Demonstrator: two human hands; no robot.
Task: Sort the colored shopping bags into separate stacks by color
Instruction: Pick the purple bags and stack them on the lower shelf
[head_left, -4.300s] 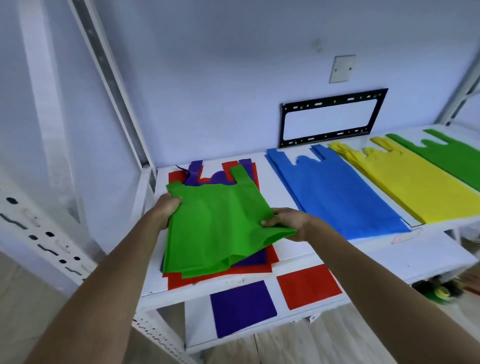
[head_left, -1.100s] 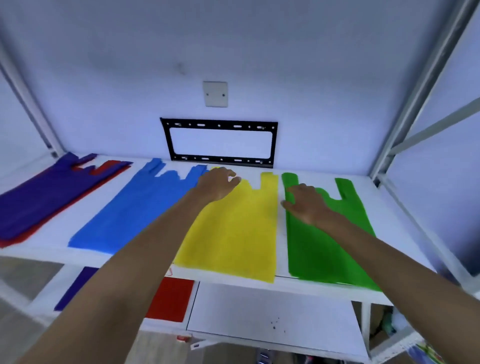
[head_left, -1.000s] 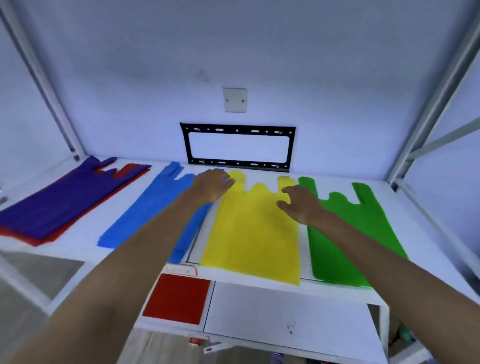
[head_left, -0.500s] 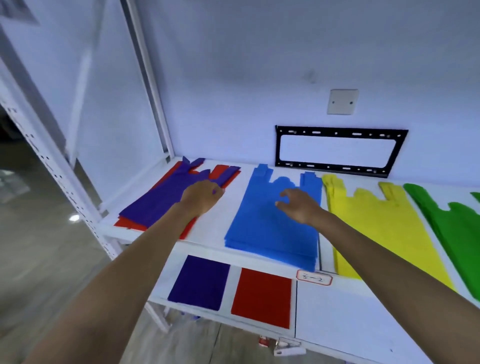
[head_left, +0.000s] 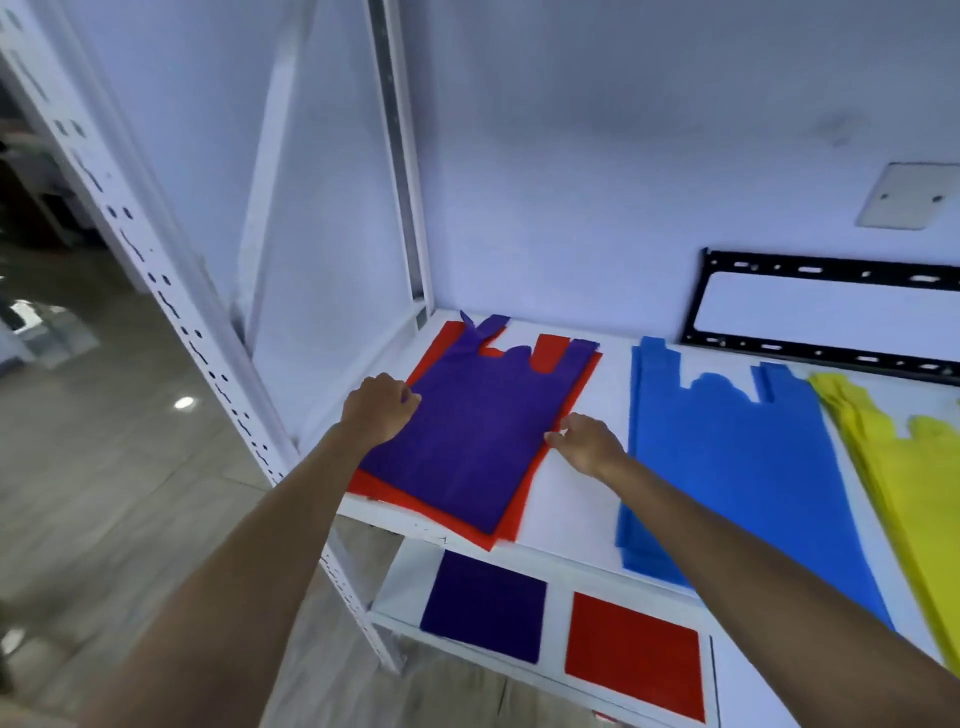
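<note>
1. On the shelf (head_left: 571, 519), farthest left: red bags (head_left: 548, 358), a flat stack, largely covered. Thin fabric, judged light and limp; layers likely cling and drag together.
2. Right of the red bags: blue bags (head_left: 727, 457), a sorted stack; beyond it, yellow bags (head_left: 904, 467).
3. Directly on the red bags: purple bag (head_left: 478, 436), lying flat, handles toward the wall. Judged soft and floppy; best taken at both side edges and lifted level so that the red bags beneath stay put.
4. Below the red bags, on the lower shelf: purple square (head_left: 485, 605) and red square (head_left: 636, 654), side by side.
5. At the purple bag's left edge: left hand (head_left: 379, 410), fingers curled at the edge; whether it actually grips cannot be told.
6. At the purple bag's right edge: right hand (head_left: 584, 444), fingertips touching the edge, loosely bent; grip uncertain.
</note>
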